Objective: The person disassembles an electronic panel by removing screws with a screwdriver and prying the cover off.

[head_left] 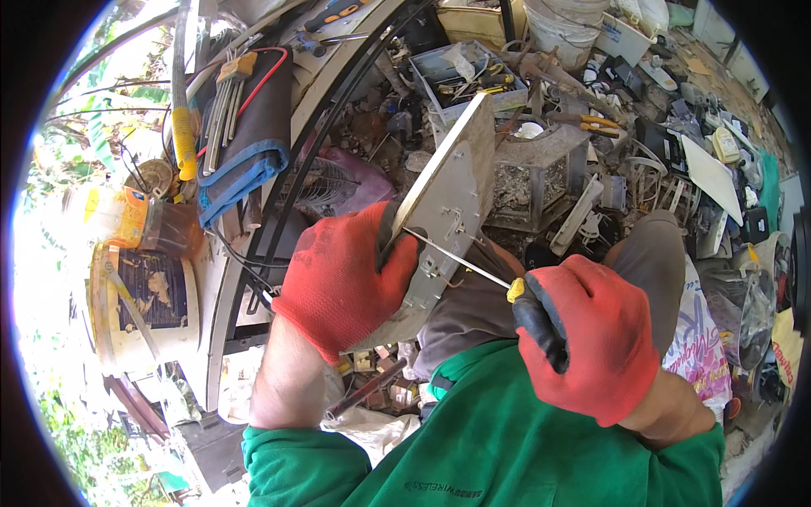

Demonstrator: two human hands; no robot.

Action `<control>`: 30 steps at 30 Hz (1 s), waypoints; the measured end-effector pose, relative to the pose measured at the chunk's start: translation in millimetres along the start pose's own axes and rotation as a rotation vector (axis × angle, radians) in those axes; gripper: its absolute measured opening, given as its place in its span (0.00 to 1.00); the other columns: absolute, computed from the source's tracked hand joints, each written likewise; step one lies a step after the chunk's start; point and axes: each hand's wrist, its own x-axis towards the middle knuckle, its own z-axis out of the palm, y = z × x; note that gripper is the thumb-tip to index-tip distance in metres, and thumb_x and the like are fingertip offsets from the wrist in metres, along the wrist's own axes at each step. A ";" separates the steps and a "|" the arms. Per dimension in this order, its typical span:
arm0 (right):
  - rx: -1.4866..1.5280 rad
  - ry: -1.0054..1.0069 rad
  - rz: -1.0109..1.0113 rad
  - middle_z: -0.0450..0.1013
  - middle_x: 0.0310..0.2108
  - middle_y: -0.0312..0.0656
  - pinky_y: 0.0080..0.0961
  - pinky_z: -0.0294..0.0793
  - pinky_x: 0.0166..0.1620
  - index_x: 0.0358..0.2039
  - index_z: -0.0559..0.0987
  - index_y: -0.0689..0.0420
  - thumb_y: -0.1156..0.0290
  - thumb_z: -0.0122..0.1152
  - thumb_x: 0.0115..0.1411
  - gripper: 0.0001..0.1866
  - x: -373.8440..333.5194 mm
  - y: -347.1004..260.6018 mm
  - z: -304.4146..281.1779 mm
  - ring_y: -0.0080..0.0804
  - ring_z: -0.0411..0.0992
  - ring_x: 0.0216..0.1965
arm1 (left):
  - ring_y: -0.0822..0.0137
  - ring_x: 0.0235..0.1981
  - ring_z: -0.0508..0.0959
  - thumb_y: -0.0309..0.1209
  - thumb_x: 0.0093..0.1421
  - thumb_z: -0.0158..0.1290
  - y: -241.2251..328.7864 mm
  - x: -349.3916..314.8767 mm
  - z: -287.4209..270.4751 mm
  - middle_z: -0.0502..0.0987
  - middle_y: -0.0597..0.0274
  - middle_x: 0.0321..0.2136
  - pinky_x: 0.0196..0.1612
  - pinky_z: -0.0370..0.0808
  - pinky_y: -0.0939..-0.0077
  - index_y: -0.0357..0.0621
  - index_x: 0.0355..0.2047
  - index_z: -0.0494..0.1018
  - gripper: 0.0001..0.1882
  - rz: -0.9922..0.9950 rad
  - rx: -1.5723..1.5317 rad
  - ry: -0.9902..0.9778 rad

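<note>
My left hand (pixel 345 275), in a red glove with dark fingertips, grips the edge of a flat, pale grey panel (pixel 439 203). The panel stands tilted over my lap, with small metal fittings on the face toward my right. In my right hand (pixel 587 334), gloved alike, is a screwdriver (pixel 463 260) with a yellow and black handle and a long thin shaft. Its shaft points left and up, and the tip reaches the panel's edge beside my left thumb. Whether the tip touches a screw there I cannot make out.
Left of me, a bench (pixel 221 279) holds a rolled dark cloth (pixel 253 127) and a plastic jar (pixel 169 226). Ahead lie a grey toolbox (pixel 439 93) with tools, orange-handled pliers (pixel 591 124) and a white bucket (pixel 564 29). Scrap parts and a plastic bag (pixel 699 346) crowd the right.
</note>
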 end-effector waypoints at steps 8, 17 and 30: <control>-0.280 0.211 -0.221 0.73 0.35 0.43 0.37 0.72 0.31 0.42 0.81 0.62 0.80 0.73 0.42 0.22 -0.1 -0.8 8.7 0.43 0.72 0.32 | 0.45 0.40 0.85 0.29 0.58 0.61 2.8 -0.2 0.6 0.83 0.44 0.39 0.42 0.80 0.59 0.41 0.47 0.81 0.16 0.035 0.017 0.114; 0.121 0.213 -0.133 0.74 0.36 0.43 0.31 0.73 0.31 0.46 0.79 0.64 0.77 0.71 0.54 0.19 7.0 3.3 3.4 0.35 0.73 0.31 | 0.56 0.46 0.86 0.16 0.53 0.61 -4.9 2.0 -1.6 0.74 0.50 0.62 0.48 0.83 0.66 0.46 0.45 0.84 0.19 0.255 -0.037 0.076; 0.511 0.170 0.063 0.74 0.39 0.48 0.25 0.75 0.38 0.51 0.76 0.63 0.82 0.62 0.57 0.19 -21.4 12.4 22.0 0.30 0.74 0.31 | 0.53 0.57 0.80 0.21 0.50 0.66 -12.2 2.9 -7.3 0.78 0.48 0.57 0.61 0.73 0.67 0.39 0.57 0.76 0.30 0.120 -0.096 0.150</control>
